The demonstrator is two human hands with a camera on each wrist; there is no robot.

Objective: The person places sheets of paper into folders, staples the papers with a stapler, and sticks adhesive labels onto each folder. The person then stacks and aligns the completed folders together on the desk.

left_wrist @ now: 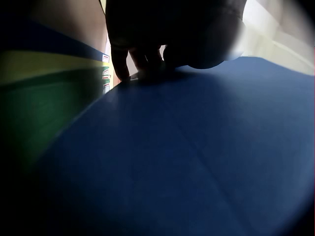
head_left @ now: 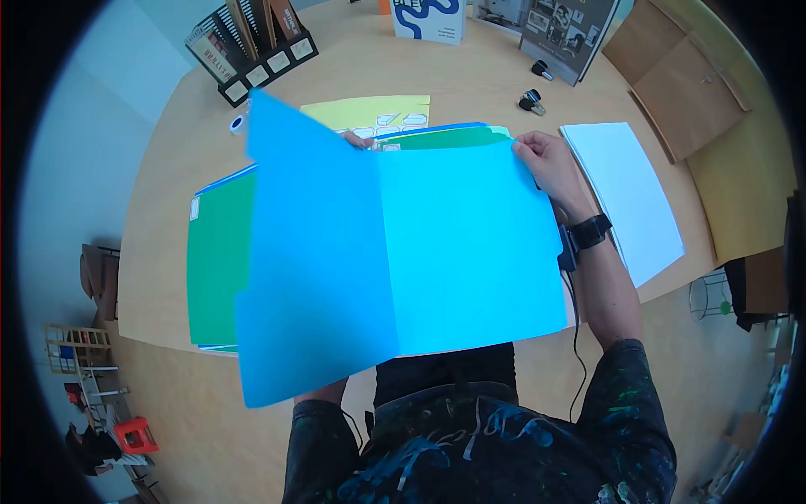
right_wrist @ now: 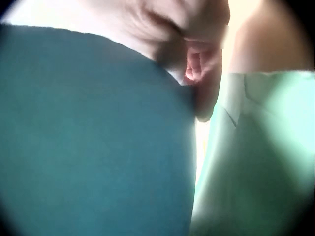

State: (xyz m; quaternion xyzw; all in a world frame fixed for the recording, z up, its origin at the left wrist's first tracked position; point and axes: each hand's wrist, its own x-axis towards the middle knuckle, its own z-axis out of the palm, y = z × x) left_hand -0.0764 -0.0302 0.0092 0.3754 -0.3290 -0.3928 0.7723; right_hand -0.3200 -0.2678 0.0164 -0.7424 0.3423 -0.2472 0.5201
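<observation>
A bright blue file folder (head_left: 470,252) is spread open above a stack of folders, its left flap (head_left: 319,260) tilted upward. At its top right corner my right hand (head_left: 550,168) pinches the edge between thumb and fingers; the right wrist view shows that hand (right_wrist: 192,49) too. Most of my left hand (head_left: 358,140) is hidden behind the raised flap; some fingers show at the top near the fold. In the left wrist view that dark hand (left_wrist: 172,39) has bent fingers gripping the blue edge. Green folders (head_left: 220,256) with white tab labels lie beneath.
Behind the stack lies a yellow label sheet (head_left: 411,107). White paper (head_left: 625,197) lies on the right. Farther back are a black file rack (head_left: 269,67), a white book (head_left: 430,18), a grey book (head_left: 564,38) and black clips (head_left: 531,102). A tape roll (head_left: 238,124) sits at left.
</observation>
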